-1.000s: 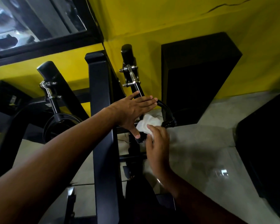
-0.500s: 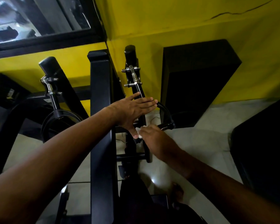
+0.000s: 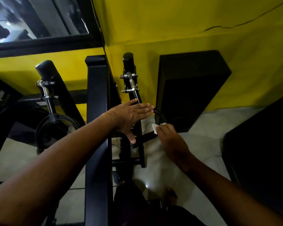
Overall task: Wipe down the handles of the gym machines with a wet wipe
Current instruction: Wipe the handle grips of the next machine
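A black curved machine handle (image 3: 160, 115) hangs from a black rod with steel bolts at the centre of the head view. My left hand (image 3: 129, 116) lies flat with straight fingers against the rod and the top of the handle. My right hand (image 3: 169, 136) is wrapped round the handle's lower bar (image 3: 147, 137) with a white wet wipe (image 3: 155, 128) bunched under the fingers; only a corner of the wipe shows. A second handle assembly (image 3: 53, 121) hangs to the left, untouched.
A black upright frame post (image 3: 96, 128) stands between my arms. A tall black box (image 3: 186, 88) sits against the yellow wall at the right, and a dark padded shape (image 3: 260, 152) fills the far right. Pale tiled floor (image 3: 203, 144) lies below; a window is at upper left.
My right hand has slid along the handle bar with the wipe, first towards the rod, then back right to the handle's bend. The left hand has stayed flat in place.
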Action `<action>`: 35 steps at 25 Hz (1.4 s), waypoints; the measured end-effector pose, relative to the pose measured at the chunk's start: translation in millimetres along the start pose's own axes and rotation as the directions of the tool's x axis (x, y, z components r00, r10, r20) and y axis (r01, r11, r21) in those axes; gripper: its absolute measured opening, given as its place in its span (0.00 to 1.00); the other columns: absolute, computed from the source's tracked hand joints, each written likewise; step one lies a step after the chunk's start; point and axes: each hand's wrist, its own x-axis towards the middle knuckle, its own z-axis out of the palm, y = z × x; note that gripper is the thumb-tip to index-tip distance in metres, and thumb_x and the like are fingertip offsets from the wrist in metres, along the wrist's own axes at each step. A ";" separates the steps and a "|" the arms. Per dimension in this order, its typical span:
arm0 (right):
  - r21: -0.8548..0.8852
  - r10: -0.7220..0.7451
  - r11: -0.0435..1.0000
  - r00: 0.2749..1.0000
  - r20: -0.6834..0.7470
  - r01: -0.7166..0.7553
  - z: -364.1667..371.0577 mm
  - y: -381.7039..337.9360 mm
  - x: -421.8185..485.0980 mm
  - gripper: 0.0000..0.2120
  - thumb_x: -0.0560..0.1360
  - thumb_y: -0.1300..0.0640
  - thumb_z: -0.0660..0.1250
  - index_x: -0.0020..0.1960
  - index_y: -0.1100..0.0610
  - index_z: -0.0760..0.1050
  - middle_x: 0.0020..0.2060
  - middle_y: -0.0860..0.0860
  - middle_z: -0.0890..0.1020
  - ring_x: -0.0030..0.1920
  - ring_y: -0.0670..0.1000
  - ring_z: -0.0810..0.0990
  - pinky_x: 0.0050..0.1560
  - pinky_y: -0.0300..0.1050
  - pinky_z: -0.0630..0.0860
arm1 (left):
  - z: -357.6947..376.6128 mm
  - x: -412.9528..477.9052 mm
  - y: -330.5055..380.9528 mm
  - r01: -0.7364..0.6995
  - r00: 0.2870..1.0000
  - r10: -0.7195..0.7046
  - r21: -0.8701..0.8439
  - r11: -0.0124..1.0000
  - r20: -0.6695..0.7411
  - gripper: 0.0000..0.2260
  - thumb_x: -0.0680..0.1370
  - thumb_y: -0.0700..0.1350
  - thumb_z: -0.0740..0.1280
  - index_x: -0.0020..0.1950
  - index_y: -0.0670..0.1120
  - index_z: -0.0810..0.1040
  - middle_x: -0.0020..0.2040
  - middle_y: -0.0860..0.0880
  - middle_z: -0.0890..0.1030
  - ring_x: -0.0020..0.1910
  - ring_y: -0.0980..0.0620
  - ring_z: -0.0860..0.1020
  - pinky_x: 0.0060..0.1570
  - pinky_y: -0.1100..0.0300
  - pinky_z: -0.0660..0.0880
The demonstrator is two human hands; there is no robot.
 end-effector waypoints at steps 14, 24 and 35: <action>0.639 0.047 0.717 0.935 0.353 -0.277 -54.9 -24.3 13.8 0.04 0.78 0.55 0.64 0.48 0.52 0.78 0.40 0.47 0.82 0.38 0.45 0.81 0.34 0.39 0.76 | -7.1 -72.3 92.2 0.598 0.769 -0.638 -0.317 0.736 -0.030 0.40 0.77 0.54 0.67 0.81 0.51 0.47 0.81 0.49 0.54 0.79 0.51 0.56 0.74 0.53 0.59; 0.685 -0.342 0.724 0.821 0.456 -0.079 -66.5 -131.7 -46.3 0.09 0.75 0.54 0.66 0.39 0.54 0.80 0.32 0.49 0.83 0.38 0.50 0.82 0.43 0.47 0.78 | 17.3 -209.9 284.8 0.878 0.261 -0.921 -0.468 0.102 0.288 0.26 0.77 0.54 0.64 0.76 0.54 0.66 0.70 0.51 0.74 0.68 0.48 0.72 0.60 0.51 0.73; 0.770 -0.787 0.566 0.473 0.397 0.295 -88.2 -258.7 -310.7 0.09 0.72 0.53 0.69 0.34 0.54 0.75 0.34 0.50 0.82 0.39 0.52 0.80 0.40 0.45 0.72 | -35.7 -317.4 591.4 0.739 -0.370 -0.917 -0.551 -0.388 0.150 0.20 0.74 0.45 0.66 0.67 0.52 0.76 0.60 0.51 0.81 0.59 0.47 0.77 0.55 0.50 0.76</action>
